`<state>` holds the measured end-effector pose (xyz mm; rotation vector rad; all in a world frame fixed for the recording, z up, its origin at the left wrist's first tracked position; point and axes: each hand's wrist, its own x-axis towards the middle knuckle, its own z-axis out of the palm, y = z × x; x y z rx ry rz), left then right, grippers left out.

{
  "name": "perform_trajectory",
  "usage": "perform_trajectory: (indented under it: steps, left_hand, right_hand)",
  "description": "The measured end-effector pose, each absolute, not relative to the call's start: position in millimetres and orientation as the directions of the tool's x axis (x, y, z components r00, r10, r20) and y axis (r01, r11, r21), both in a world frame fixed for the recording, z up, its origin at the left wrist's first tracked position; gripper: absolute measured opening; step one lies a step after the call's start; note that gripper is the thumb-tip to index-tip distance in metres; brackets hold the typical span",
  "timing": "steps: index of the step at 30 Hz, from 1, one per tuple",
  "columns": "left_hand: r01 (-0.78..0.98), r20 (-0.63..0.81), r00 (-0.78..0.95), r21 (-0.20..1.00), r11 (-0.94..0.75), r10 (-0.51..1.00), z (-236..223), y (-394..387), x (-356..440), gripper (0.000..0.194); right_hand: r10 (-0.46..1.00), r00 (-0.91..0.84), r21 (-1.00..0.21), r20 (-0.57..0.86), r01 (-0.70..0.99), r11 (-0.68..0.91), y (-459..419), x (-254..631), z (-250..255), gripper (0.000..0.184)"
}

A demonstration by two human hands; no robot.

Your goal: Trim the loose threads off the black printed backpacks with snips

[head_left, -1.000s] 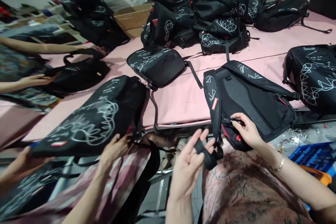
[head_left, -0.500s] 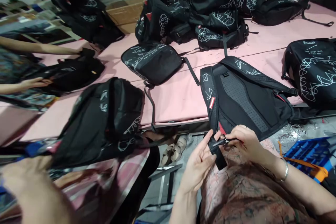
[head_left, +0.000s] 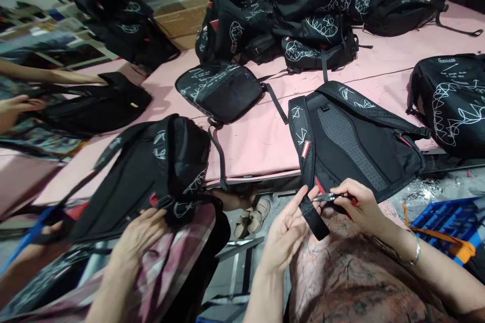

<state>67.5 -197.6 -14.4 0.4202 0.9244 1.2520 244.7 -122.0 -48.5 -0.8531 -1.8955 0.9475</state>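
Observation:
My left hand (head_left: pixel 287 234) holds the end of a black strap (head_left: pixel 315 219) between thumb and fingers, with the index finger stretched along it. The strap runs up towards the backpack (head_left: pixel 343 136) that lies on its front, back panel up, at the table edge. My right hand (head_left: pixel 356 206) is closed on small scissors (head_left: pixel 326 197) with black and red handles. The pale blade tips are at the strap, close to my left fingertips. I cannot tell whether the tips touch the fabric.
A co-worker's hand (head_left: pixel 144 234) rests on another black backpack (head_left: pixel 151 156) to my left. Farther left another person handles a bag (head_left: pixel 102 103). Black bags (head_left: pixel 322 25) are piled on the pink table (head_left: pixel 257 146). A blue crate (head_left: pixel 435 217) stands at the right.
The scissors have drawn back a little from the strap and their red handle now shows. The strap end has tilted slightly. The co-worker's hand has moved right onto the backpack beside me.

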Motion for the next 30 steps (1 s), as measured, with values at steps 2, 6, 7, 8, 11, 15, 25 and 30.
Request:
perform_trajectory:
  steps: [2,6,7,8,11,15,25,30]
  left_hand:
    - [-0.607,-0.397,0.004,0.728,0.318,0.918,-18,-197,65,0.047]
    - [-0.558,-0.489,0.087,0.698,0.449,0.868,-21,-196,65,0.028]
    - [-0.544,-0.502,0.115,0.690,0.478,0.857,-21,-196,66,0.025]
    - [-0.532,-0.512,0.143,0.682,0.503,0.847,-20,-196,67,0.022]
    - [-0.519,-0.519,0.199,0.664,0.538,0.832,-16,-195,71,0.021]
    - [-0.508,-0.533,0.213,0.656,0.559,0.819,-12,-195,74,0.021]
    - [-0.502,-0.503,0.255,0.661,0.557,0.826,-17,-195,75,0.028]
    - [-0.480,-0.507,0.243,0.678,0.557,0.827,-20,-194,74,0.033]
  right_hand:
    - [0.890,-0.327,-0.906,0.318,0.173,0.387,-122,247,-52,0.011]
    - [0.852,-0.319,-0.867,0.416,0.143,0.477,-123,253,-50,0.013]
    - [0.809,-0.352,-0.829,0.471,0.138,0.543,-124,253,-48,0.014]
    - [0.760,-0.388,-0.780,0.522,0.144,0.609,-124,253,-46,0.015]
    - [0.644,-0.470,-0.609,0.603,0.251,0.753,-123,251,-46,0.017]
    - [0.606,-0.518,-0.471,0.603,0.382,0.795,-120,249,-49,0.014]
    - [0.621,-0.561,-0.585,0.547,0.275,0.763,-119,249,-49,0.018]
    - [0.646,-0.551,-0.641,0.528,0.241,0.729,-120,250,-50,0.016]
